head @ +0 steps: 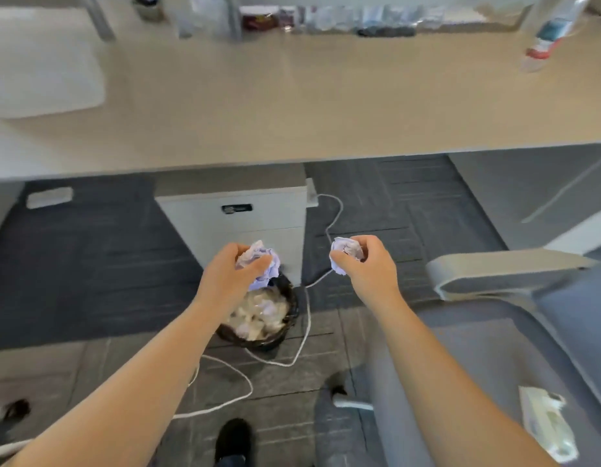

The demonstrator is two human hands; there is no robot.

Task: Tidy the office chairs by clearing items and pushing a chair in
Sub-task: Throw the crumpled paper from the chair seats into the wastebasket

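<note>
My left hand grips a crumpled ball of white paper right above a small black waste bin on the floor, which holds more crumpled paper. My right hand grips a second crumpled paper ball, held to the right of the bin, over the carpet. A grey office chair stands at the lower right, its white armrest level with my right hand. A white tissue pack lies on the seat.
A long beige desk spans the view, with bottles and clutter along its back edge. Under it stands a white drawer cabinet. A white cable loops over the grey carpet around the bin. My black shoe is at the bottom.
</note>
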